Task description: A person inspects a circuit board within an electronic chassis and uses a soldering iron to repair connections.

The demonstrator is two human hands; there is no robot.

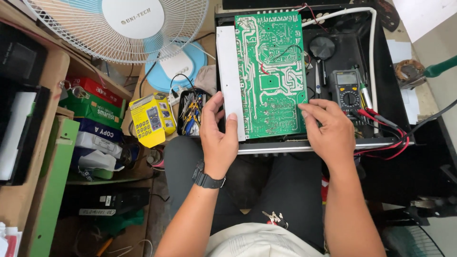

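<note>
Green circuit board (270,76), solder side up on the open black chassis (381,66): your left hand (218,135) pinches its white edge strip, right hand (328,131) rests flat-fingered at its corner; a slip risks straining the red wires (381,147).

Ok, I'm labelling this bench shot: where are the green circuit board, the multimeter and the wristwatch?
green circuit board (271,71), head view, middle of its traced face.
multimeter (346,90), head view, on its body above the dial.
wristwatch (205,178), head view, band on the left wrist.
</note>
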